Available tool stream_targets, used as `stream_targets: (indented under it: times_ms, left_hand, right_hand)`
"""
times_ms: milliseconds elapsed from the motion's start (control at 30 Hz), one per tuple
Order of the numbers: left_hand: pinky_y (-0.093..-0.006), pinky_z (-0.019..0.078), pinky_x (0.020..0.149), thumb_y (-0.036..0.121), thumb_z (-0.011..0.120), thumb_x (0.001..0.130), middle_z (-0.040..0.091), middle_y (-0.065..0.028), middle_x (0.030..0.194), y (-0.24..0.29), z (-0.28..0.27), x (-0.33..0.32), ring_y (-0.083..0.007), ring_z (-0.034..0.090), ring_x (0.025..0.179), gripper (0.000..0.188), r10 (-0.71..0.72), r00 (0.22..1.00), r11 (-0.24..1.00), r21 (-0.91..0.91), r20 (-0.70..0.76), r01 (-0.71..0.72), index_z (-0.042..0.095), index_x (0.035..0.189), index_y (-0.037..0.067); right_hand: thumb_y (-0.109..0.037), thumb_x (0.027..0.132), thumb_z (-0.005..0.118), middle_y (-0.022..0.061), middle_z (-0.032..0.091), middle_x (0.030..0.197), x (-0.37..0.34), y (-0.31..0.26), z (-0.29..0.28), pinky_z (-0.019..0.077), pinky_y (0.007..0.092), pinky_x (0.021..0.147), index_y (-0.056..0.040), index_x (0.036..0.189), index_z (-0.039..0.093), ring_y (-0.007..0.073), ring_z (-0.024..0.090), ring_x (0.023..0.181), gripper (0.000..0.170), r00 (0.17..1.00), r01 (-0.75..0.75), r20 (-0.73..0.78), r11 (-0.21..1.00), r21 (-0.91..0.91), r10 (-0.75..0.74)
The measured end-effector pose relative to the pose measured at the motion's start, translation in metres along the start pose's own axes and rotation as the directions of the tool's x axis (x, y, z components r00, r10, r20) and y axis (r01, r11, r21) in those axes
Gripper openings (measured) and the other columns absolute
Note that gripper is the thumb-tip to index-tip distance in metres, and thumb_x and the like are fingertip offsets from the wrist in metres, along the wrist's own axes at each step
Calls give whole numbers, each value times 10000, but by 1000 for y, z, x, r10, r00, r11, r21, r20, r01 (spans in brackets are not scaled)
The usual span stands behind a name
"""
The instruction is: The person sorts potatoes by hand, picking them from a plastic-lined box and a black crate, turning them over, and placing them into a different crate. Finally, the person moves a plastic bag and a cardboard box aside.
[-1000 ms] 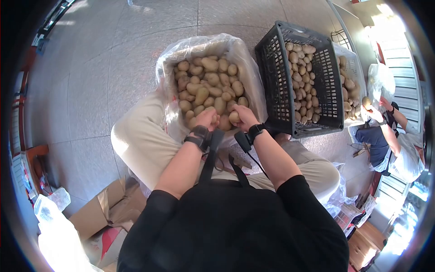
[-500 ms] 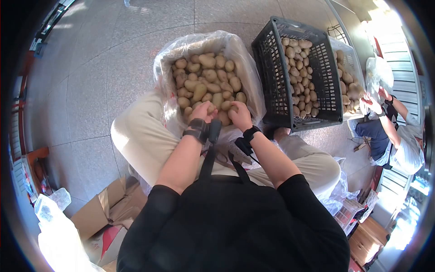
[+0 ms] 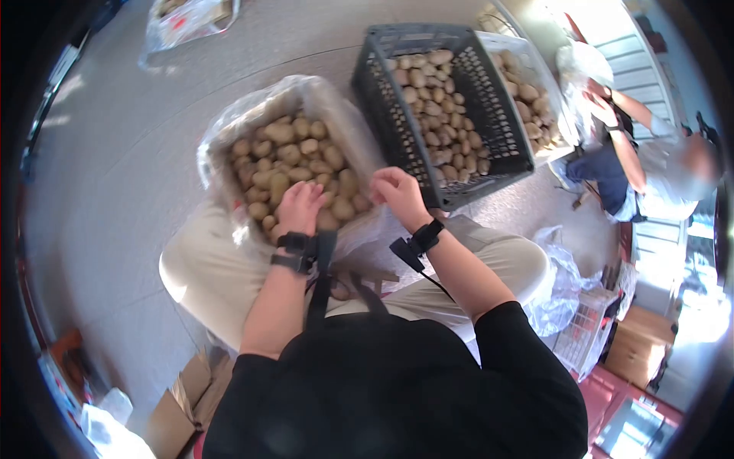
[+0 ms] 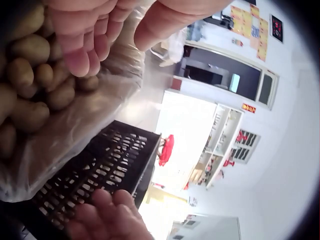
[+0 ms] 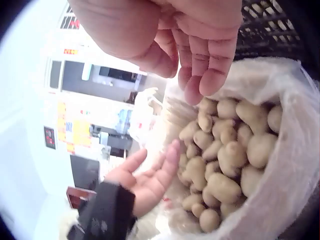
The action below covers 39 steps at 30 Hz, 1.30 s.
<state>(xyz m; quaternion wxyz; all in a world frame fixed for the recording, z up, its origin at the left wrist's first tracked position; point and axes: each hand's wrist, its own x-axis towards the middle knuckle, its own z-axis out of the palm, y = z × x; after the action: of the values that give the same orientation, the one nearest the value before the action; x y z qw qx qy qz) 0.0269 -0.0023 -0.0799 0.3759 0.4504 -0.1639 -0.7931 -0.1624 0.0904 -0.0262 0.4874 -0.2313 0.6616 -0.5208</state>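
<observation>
A box lined with a clear plastic bag [image 3: 336,103] holds many potatoes [image 3: 289,155] between the person's knees. Over the near part of these potatoes hovers the left hand [image 3: 300,208], its fingers loosely bent and nothing in them; in the left wrist view its fingertips [image 4: 77,64] point down toward the potatoes. The right hand [image 3: 401,197] is at the bag's right rim, close to the black crate [image 3: 489,183]. In the right wrist view its fingers [image 5: 212,80] hang relaxed, with no potato between them.
The black crate, partly filled with smaller potatoes [image 3: 440,107], stands right of the bag. Beyond it is a white bin [image 3: 564,126] of potatoes, with another person [image 3: 604,164] beside it. A bagged container [image 3: 180,34] lies on the floor far left; a cardboard box [image 3: 172,421] is behind.
Both hands were down among the potatoes, fingers around potatoes; now they are empty. The right hand has moved right to the bag's rim. The head view has turned toward the right.
</observation>
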Motion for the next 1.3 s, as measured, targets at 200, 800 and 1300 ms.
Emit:
stream_targets:
  times_ms: [200, 800, 1300]
  left_hand:
    - [-334, 483, 771, 97, 491, 875, 551, -102, 956, -4, 21, -14, -217, 571, 894, 202, -123, 989, 986, 122, 82, 112, 445, 1058, 22]
    - [-319, 478, 742, 93, 442, 887, 542, -89, 970, -1, 50, -1, -191, 566, 872, 220, -224, 974, 954, 209, 14, 216, 442, 1092, 15]
    - [-323, 467, 756, 100, 450, 884, 534, -80, 975, -6, 55, 18, -190, 557, 881, 225, -297, 952, 937, 172, -71, 305, 448, 1095, 24]
  right_hand:
    - [-19, 771, 536, 108, 592, 773, 41, -34, -100, 476, 236, 508, 47, 983, 514, 153, 589, 598, 224, 927, 47, -374, 981, 186, 27]
    - [-345, 582, 685, 209, 552, 1097, 182, 62, -294, 403, 361, 902, 3, 1167, 471, 304, 518, 1057, 713, 788, -556, -615, 386, -736, -38]
    - [-298, 630, 675, 184, 371, 1202, 191, 64, -270, 426, 454, 856, -159, 1226, 348, 391, 439, 1080, 693, 842, -539, -537, 119, -834, 48]
